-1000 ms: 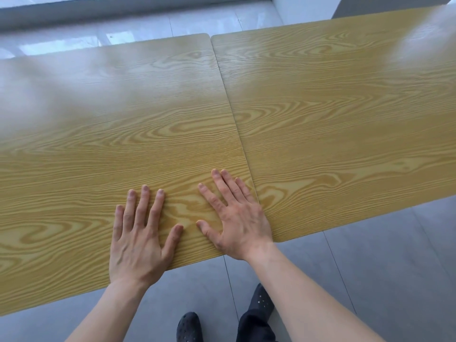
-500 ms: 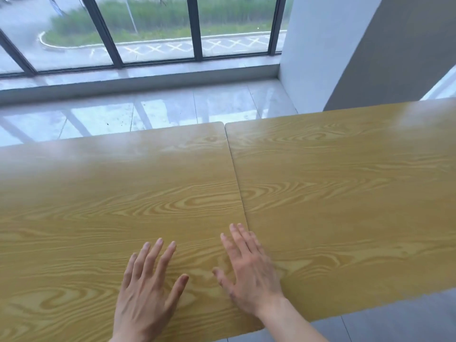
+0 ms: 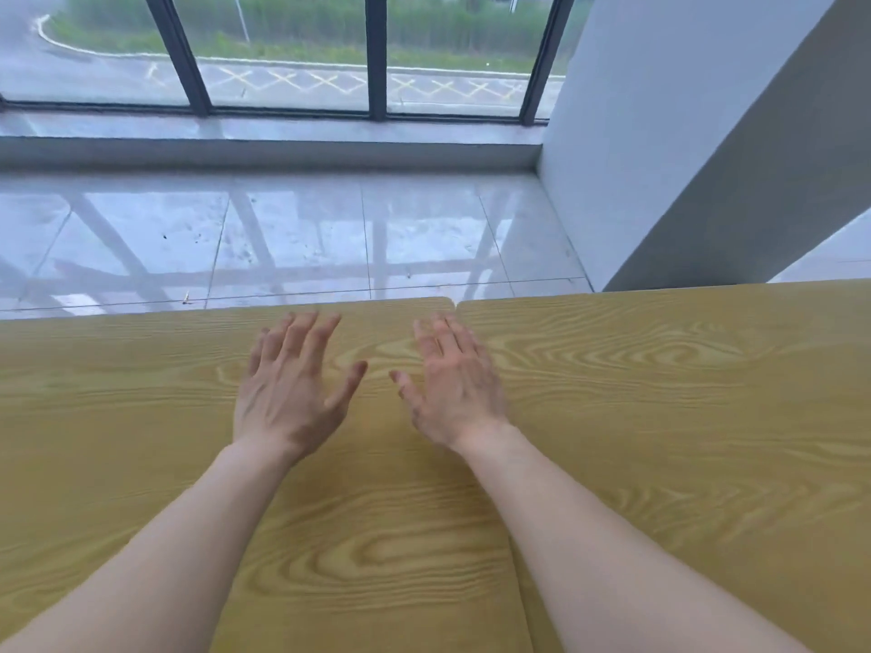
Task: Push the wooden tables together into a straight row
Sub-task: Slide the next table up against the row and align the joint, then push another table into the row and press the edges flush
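Two yellow-brown wood-grain tables (image 3: 660,417) edge to edge; bare left hand (image 3: 292,393) and right hand (image 3: 455,388) above, fingers spread, holding nothing.

Two yellowish wood-grain tables butted edge to edge. Left table (image 3: 118,417) sits under both hands, right table (image 3: 683,393) starts just beside the right hand. Far edges line up, thin seam between them.

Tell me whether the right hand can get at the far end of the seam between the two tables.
Probably yes. The right hand, open over the left table, has its fingertips almost at the seam's far end; nothing lies between them.
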A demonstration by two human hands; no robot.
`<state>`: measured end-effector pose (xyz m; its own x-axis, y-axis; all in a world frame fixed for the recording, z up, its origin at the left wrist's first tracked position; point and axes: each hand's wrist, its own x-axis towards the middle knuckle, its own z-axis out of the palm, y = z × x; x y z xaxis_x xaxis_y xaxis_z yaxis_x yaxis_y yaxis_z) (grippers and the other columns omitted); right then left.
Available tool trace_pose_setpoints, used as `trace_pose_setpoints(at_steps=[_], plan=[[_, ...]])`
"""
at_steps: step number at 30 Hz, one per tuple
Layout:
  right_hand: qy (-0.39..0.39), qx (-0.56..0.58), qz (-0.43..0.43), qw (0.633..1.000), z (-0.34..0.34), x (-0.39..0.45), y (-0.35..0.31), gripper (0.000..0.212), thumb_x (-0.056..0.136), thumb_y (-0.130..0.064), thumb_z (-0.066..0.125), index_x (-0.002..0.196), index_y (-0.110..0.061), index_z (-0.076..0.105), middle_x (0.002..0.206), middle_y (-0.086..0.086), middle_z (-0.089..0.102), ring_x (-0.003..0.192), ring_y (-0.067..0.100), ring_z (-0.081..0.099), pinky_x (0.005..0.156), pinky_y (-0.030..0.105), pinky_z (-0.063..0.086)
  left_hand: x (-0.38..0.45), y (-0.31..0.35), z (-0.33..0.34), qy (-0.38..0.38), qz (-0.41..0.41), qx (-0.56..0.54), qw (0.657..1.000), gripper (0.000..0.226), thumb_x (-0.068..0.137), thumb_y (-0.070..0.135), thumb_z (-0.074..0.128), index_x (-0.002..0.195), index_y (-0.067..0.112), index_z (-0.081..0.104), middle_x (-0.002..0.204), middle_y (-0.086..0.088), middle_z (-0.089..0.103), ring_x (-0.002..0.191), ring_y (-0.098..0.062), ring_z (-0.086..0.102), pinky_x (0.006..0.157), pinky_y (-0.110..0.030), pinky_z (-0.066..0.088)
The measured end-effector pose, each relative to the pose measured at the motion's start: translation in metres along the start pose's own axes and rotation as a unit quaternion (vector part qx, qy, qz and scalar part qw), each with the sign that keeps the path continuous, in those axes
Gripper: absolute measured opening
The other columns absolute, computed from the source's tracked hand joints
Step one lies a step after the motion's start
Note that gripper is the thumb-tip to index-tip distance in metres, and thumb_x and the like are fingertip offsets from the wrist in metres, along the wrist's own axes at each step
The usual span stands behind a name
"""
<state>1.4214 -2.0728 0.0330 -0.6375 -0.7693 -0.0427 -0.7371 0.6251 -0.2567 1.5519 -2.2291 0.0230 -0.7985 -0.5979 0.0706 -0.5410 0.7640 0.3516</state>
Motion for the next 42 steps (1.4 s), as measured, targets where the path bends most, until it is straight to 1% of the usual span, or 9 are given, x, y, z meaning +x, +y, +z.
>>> trace_pose_setpoints(at_steps=[6,9,12,19,25,29,31,37,42], plan=[[-0.015,-0.006,-0.022,1.0,0.025,0.073,0.005,0.075,0.105,-0.06,0.028,0.164,-0.015,0.018,0.173,0.009,0.014,0.16,0.022,0.002,0.13,0.043,0.002,0.077,-0.025,0.022,-0.038,0.005,0.012,0.999,0.073,0.099,0.067,0.031,0.162,0.032,0.02,0.171,0.001,0.021,0.159,-0.021,0.007,0.129,-0.042,-0.004],[-0.005,0.013,-0.021,1.0,0.037,0.078,0.012,0.074,0.104,-0.06,0.03,0.162,-0.016,0.024,0.171,0.008,0.022,0.159,0.022,0.009,0.13,0.043,0.004,0.078,-0.028,0.037,-0.053,0.01,0.036,0.998,0.075,0.096,0.069,0.023,0.16,0.029,0.027,0.164,-0.001,0.036,0.155,-0.024,0.02,0.129,-0.045,-0.001],[0.006,0.007,-0.025,1.0,0.042,0.079,0.016,0.074,0.102,-0.062,0.031,0.161,-0.016,0.028,0.165,0.009,0.031,0.156,0.027,0.019,0.129,0.045,0.01,0.078,-0.027,0.043,-0.042,0.016,0.055,0.997,0.072,0.096,0.067,0.026,0.153,0.024,0.038,0.149,-0.005,0.05,0.145,-0.028,0.033,0.128,-0.048,0.004],[0.018,0.0,-0.024,1.0,0.043,0.071,0.017,0.077,0.1,-0.065,0.028,0.16,-0.017,0.029,0.162,0.008,0.035,0.154,0.026,0.024,0.129,0.045,0.013,0.07,-0.022,0.04,-0.044,0.016,0.059,0.997,0.071,0.096,0.064,0.024,0.152,0.022,0.039,0.146,-0.006,0.049,0.142,-0.03,0.034,0.128,-0.048,0.002],[0.002,-0.01,-0.024,1.0,0.042,0.072,0.015,0.076,0.1,-0.065,0.026,0.161,-0.02,0.024,0.166,0.006,0.028,0.157,0.024,0.016,0.13,0.044,0.007,0.071,-0.026,0.045,-0.045,0.021,0.062,0.997,0.075,0.097,0.066,0.021,0.155,0.022,0.034,0.154,-0.003,0.045,0.147,-0.03,0.029,0.128,-0.05,0.003],[-0.031,-0.026,-0.027,0.999,0.033,0.067,0.012,0.077,0.102,-0.064,0.021,0.165,-0.021,0.011,0.174,0.006,0.007,0.16,0.021,-0.005,0.129,0.043,-0.003,0.068,-0.025,0.04,-0.056,0.025,0.066,0.996,0.082,0.096,0.07,0.009,0.164,0.025,0.017,0.17,-0.003,0.022,0.159,-0.027,0.007,0.128,-0.048,-0.003],[-0.051,-0.027,-0.027,0.998,0.022,0.056,0.018,0.077,0.102,-0.064,0.022,0.165,-0.022,0.008,0.174,0.005,0.0,0.16,0.02,-0.009,0.129,0.043,-0.005,0.059,-0.018,0.036,-0.063,0.041,0.064,0.995,0.08,0.096,0.071,0.009,0.164,0.03,0.014,0.172,-0.002,0.016,0.16,-0.026,0.003,0.129,-0.047,-0.004],[-0.036,-0.016,0.062,0.997,-0.05,-0.01,0.096,0.081,0.102,-0.067,0.027,0.166,-0.022,0.007,0.174,0.006,0.002,0.16,0.021,-0.005,0.129,0.038,-0.006,0.027,0.069,0.021,-0.084,0.077,0.033,0.993,0.08,0.094,0.076,0.007,0.163,0.035,0.018,0.172,0.001,0.017,0.16,-0.021,0.006,0.129,-0.044,-0.001],[-0.025,-0.013,0.131,0.991,-0.134,-0.104,0.199,0.081,0.102,-0.067,0.027,0.166,-0.021,0.01,0.174,0.005,0.004,0.16,0.021,-0.001,0.129,0.038,0.0,-0.002,0.214,0.019,-0.1,0.128,0.021,0.986,0.081,0.093,0.076,0.012,0.161,0.034,0.025,0.168,0.003,0.029,0.158,-0.021,0.016,0.129,-0.042,0.006]])
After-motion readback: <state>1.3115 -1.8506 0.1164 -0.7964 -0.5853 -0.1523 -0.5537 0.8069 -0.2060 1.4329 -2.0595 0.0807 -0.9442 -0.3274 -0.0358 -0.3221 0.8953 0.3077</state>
